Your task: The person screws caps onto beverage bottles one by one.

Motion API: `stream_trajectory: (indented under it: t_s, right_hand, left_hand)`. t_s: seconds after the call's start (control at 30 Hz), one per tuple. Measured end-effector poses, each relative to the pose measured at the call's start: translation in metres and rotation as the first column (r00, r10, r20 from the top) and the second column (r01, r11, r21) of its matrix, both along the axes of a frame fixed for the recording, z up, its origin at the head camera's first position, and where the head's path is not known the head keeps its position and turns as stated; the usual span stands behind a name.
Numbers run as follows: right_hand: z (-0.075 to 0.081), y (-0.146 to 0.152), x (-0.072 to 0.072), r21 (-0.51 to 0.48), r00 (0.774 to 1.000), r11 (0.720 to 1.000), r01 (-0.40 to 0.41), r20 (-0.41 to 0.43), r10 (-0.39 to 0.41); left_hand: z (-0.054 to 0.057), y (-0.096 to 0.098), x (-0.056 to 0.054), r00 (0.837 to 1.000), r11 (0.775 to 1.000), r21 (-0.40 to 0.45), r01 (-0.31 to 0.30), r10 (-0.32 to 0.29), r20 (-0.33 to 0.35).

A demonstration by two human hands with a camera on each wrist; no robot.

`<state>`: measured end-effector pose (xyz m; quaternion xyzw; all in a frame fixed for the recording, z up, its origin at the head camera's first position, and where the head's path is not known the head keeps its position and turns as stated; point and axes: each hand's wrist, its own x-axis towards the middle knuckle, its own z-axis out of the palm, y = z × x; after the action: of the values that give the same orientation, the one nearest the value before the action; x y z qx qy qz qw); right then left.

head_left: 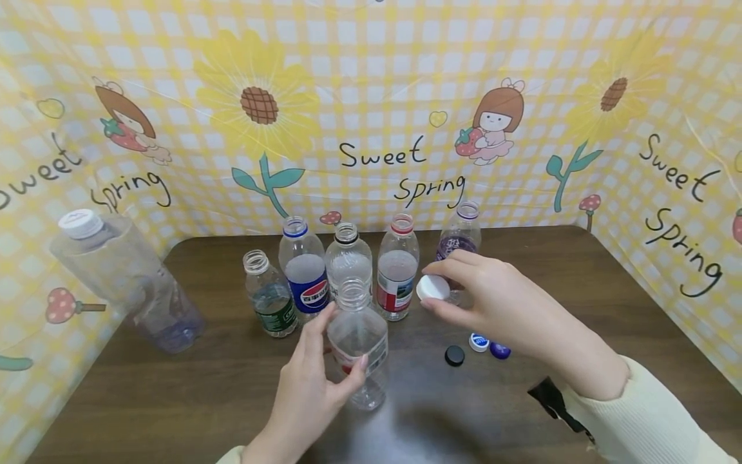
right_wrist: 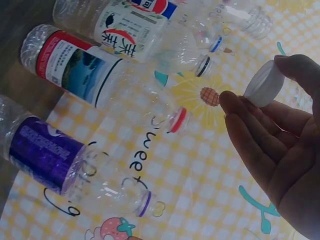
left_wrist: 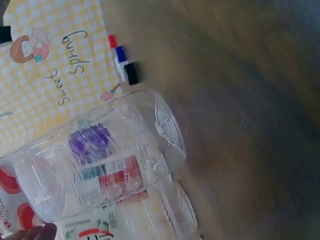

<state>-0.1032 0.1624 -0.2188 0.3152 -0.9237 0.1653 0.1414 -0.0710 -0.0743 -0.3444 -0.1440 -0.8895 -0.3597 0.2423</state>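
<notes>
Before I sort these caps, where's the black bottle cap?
In the head view, the black bottle cap lies on the table, right of centre, left of the blue-and-white cap.

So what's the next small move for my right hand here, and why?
I'd probably bring the white cap over the mouth of the bottle in your left hand: your right hand pinches the cap off to the right, and that mouth is bare. Whether it fits, I can't tell.

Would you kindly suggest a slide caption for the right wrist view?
Right hand pinching a white screw cap near uncapped plastic bottles.
</notes>
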Motion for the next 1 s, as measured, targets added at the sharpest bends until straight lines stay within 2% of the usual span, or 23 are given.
stream_trajectory:
  t_s: [0.17,0.47,0.73,1.0]
  right_hand:
    - [0.005,-0.008,0.0,-0.005,0.999,0.999,-0.038,-0.037,0.037]
    - [0.007,-0.022,-0.001,-0.015,0.987,0.992,-0.125,-0.106,0.123]
    - [0.005,-0.029,-0.001,0.003,0.99,0.991,-0.136,-0.047,0.136]
    - [0.002,-0.03,-0.001,0.027,0.983,0.984,-0.178,-0.043,0.179]
  left_hand:
    - [-0.003,0.007,0.0,1.0,1.0,-0.024,0.017,-0.017,-0.015]
    - [-0.008,0.013,-0.004,0.992,0.997,-0.061,0.042,-0.049,-0.114]
    - [-0.009,0.016,-0.007,0.984,0.997,-0.058,0.058,-0.067,-0.164]
    - [-0.009,0.019,-0.008,0.987,0.997,-0.057,0.059,-0.067,-0.146]
